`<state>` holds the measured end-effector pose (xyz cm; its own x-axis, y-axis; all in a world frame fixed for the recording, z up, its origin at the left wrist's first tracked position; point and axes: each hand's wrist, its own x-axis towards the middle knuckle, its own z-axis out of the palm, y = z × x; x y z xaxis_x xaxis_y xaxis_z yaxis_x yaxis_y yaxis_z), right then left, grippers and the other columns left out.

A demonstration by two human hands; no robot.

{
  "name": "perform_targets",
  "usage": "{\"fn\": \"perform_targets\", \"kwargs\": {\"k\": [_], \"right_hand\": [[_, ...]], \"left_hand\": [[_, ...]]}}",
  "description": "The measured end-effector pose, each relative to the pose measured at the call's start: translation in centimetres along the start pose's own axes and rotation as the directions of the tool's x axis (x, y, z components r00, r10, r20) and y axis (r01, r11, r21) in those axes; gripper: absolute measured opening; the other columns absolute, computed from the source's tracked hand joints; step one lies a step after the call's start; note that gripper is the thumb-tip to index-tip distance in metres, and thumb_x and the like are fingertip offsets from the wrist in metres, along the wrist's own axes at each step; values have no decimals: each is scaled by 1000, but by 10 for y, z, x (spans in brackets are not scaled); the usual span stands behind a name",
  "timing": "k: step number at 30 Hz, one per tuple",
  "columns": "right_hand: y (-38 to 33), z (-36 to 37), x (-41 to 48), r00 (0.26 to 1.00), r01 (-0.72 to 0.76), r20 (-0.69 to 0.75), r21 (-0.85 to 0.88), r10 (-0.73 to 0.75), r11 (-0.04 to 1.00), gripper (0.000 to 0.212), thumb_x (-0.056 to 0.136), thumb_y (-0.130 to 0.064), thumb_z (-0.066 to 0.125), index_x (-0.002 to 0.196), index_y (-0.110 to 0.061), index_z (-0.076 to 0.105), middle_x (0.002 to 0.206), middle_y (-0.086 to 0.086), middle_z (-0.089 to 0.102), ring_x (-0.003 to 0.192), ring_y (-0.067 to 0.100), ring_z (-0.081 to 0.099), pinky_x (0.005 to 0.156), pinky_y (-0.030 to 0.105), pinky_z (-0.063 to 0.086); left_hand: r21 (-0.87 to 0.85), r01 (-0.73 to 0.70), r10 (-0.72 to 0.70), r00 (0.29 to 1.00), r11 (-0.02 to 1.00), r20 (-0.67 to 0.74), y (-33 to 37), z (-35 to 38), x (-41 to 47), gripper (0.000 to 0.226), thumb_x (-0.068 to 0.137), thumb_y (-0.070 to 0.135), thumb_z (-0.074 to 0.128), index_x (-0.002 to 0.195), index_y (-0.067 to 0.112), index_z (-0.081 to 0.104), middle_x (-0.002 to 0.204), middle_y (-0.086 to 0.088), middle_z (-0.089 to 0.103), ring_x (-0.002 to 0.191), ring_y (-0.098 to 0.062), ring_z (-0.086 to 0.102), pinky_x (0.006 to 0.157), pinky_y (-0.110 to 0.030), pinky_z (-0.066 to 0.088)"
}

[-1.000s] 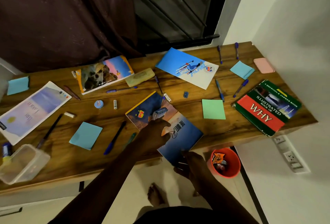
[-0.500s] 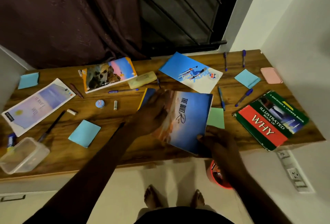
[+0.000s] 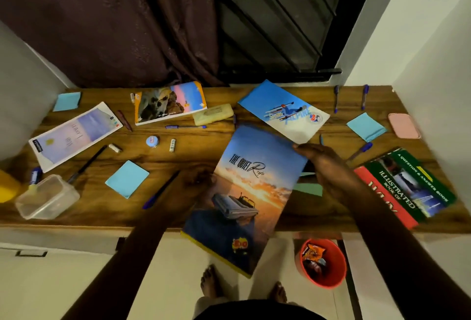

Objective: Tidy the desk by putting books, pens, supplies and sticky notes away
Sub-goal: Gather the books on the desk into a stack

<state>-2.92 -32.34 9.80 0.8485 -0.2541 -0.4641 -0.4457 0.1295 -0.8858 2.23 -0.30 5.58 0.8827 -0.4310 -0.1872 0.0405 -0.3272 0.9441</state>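
Note:
I hold a thin notebook with a sunset cover (image 3: pixel 248 192) up over the front edge of the wooden desk (image 3: pixel 193 151). My left hand (image 3: pixel 197 182) grips its left edge, and my right hand (image 3: pixel 321 164) grips its upper right corner. On the desk lie a blue skiing notebook (image 3: pixel 283 110), a dog-cover notebook (image 3: pixel 169 101), a pale lilac booklet (image 3: pixel 75 133) and a thick green and red book (image 3: pixel 405 187). Blue sticky pads (image 3: pixel 126 178) (image 3: pixel 366 126) (image 3: pixel 66 101), a green pad (image 3: pixel 307 188) and several pens (image 3: pixel 160 189) are scattered about.
A clear plastic tub (image 3: pixel 47 197) stands at the front left beside a yellow object (image 3: pixel 7 185). A cream case (image 3: pixel 212 114), a pink case (image 3: pixel 404 126), a small round tin (image 3: pixel 152 141) and batteries (image 3: pixel 172 145) lie on the desk. A red bin (image 3: pixel 321 263) stands on the floor below.
The sunset notebook has been lifted off the desk and turned upright between both hands; my right hand moved from its bottom edge to its upper right corner.

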Motion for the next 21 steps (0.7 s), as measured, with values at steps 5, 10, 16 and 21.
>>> {"fn": "perform_targets", "kwargs": {"k": [5, 10, 16, 21], "right_hand": [[55, 41, 27, 990, -90, 113, 0, 89, 996, 21, 91, -20, 74, 112, -19, 72, 106, 5, 79, 100, 26, 74, 95, 48, 55], [101, 69, 42, 978, -117, 150, -173, 144, 978, 34, 88, -5, 76, 119, -17, 70, 117, 5, 74, 108, 24, 71, 93, 47, 60], [120, 77, 45, 999, 41, 24, -497, -33, 867, 36, 79, -3, 79, 108, -24, 72, 108, -1, 76, 100, 18, 71, 87, 46, 62], [119, 76, 39, 985, 120, -12, -660, -170, 741, 31, 84, -5, 75, 114, -13, 72, 112, 2, 74, 101, 19, 69, 84, 24, 53]], "left_hand": [[-322, 184, -283, 914, 929, -292, -60, 12, -36, 20, 95, 4, 64, 115, 9, 69, 106, -2, 76, 100, -25, 73, 73, -31, 61], [-395, 266, -423, 817, 879, -392, -71, 24, -43, 25, 97, 1, 60, 101, 24, 66, 110, -8, 71, 103, -29, 69, 89, -52, 58], [-23, 354, -318, 807, 935, -499, -76, 30, -30, 26, 94, 7, 65, 80, 28, 60, 91, -1, 69, 90, -24, 68, 88, -51, 58], [264, 333, -188, 871, 905, -453, -82, 29, -17, 21, 93, 9, 67, 77, 23, 61, 86, -3, 72, 80, -23, 70, 76, -41, 59]]}}
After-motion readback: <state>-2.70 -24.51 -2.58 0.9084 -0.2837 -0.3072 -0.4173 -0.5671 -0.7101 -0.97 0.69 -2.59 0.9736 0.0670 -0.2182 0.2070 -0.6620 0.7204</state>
